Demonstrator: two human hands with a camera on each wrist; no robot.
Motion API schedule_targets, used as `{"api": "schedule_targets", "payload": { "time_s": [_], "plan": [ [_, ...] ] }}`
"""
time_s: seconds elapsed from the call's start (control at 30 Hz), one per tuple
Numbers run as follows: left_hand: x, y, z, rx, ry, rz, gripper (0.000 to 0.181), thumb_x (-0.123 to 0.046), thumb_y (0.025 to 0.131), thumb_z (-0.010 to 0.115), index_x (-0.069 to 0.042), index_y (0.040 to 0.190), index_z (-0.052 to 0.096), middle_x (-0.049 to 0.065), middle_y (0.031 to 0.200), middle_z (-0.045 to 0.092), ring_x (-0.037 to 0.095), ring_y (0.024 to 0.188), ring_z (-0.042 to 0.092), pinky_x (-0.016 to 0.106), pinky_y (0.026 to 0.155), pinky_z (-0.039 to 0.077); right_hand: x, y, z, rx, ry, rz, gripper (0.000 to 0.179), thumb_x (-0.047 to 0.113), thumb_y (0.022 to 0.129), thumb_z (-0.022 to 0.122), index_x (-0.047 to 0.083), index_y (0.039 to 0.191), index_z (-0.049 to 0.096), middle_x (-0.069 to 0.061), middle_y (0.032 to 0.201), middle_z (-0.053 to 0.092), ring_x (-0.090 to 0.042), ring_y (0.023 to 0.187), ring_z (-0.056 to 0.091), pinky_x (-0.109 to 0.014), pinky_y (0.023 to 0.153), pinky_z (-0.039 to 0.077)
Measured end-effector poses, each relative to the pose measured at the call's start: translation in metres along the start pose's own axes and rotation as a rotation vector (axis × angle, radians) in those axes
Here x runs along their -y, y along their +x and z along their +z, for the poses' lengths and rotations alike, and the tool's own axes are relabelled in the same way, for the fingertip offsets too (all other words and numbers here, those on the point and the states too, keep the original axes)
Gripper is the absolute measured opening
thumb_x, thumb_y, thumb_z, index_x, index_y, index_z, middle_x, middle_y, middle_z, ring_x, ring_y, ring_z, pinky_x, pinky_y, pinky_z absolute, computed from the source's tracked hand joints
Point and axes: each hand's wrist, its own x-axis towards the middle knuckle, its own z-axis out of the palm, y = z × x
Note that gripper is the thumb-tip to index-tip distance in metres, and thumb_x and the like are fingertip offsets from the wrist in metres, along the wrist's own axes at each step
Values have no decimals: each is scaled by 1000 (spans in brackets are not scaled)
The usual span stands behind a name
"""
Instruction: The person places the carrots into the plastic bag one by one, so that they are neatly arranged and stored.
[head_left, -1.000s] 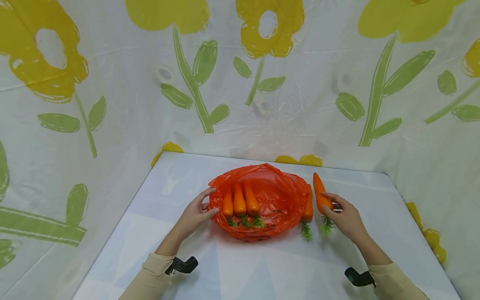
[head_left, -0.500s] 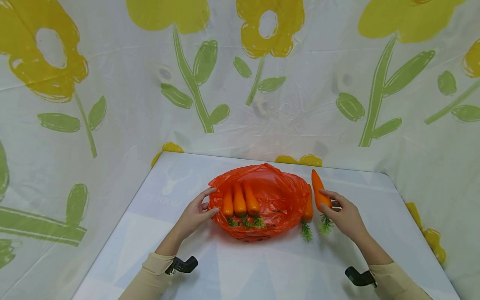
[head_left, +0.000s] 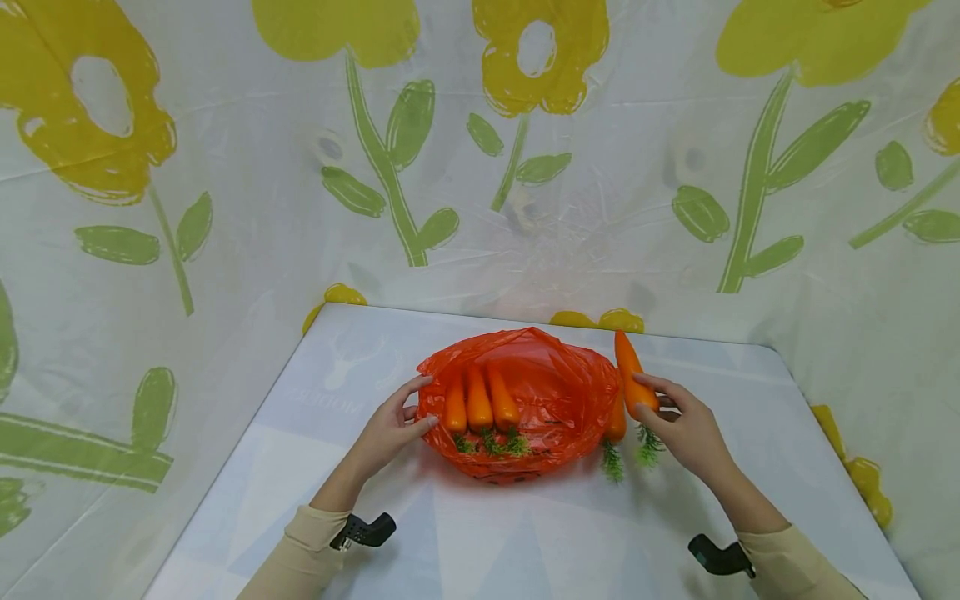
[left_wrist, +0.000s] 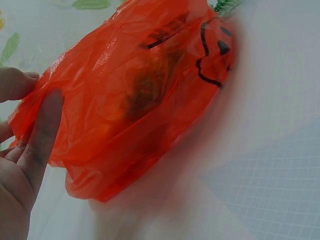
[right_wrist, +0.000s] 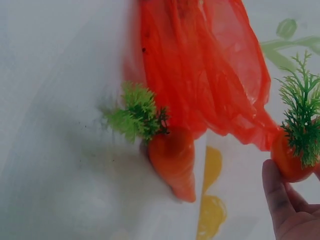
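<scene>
A red plastic bag (head_left: 558,400) lies with its mouth open; three orange carrots (head_left: 477,404) with green tops rest side by side in its left part. My left hand (head_left: 388,429) holds the bag's left rim, thumb on the near side and fingers farther up, as the left wrist view also shows. In my right hand (head_left: 692,429) is another carrot (head_left: 628,362), pinched near its leafy end with the tip pointing away. It is held above the table, just right of the bag. One more carrot (right_wrist: 172,157) lies on the table against the bag's right side, partly hidden in the head view.
The pale table (head_left: 480,533) has faint triangle and deer prints. Behind it and at its sides hangs a white curtain (head_left: 622,192) with yellow flowers and green leaves. A black wrist device (head_left: 363,531) sits on each forearm.
My right hand has moved slightly to the left and away from me with the carrot, whose tip now overlaps the bag's right edge. The left hand and the bag have stayed still.
</scene>
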Motion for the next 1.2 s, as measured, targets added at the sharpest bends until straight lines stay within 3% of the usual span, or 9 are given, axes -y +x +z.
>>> {"api": "schedule_targets", "payload": {
  "time_s": [0.57, 0.83, 1.07, 1.2],
  "plan": [
    [2, -1, 0, 3, -2, 12, 68, -13, 98, 69, -11, 156, 34, 26, 141, 55, 34, 112, 66, 29, 87, 58, 10, -4, 6, 13, 56, -72, 50, 29, 100, 67, 12, 145, 55, -18, 143, 52, -37, 110, 63, -17, 79, 55],
    [1, -1, 0, 8, -9, 19, 68, -12, 98, 69, -10, 156, 33, 27, 140, 55, 34, 112, 66, 29, 87, 58, 19, -7, 10, 13, 79, -171, 45, 18, 98, 70, 12, 142, 60, -13, 139, 57, -19, 108, 60, -15, 83, 54],
    [1, 0, 0, 7, -20, 15, 67, -11, 98, 69, -10, 156, 34, 27, 136, 58, 31, 109, 67, 29, 86, 59, 21, -6, 18, 38, 95, -210, 44, 14, 98, 69, 10, 140, 60, -15, 139, 56, -34, 112, 59, -16, 85, 54],
    [1, 0, 0, 8, -13, 12, 67, -12, 98, 69, -11, 156, 34, 27, 138, 57, 33, 111, 66, 29, 86, 59, 22, -5, 23, 54, 98, -213, 43, 14, 98, 69, 10, 140, 60, -15, 138, 57, -35, 113, 59, -18, 85, 54]
  ]
}}
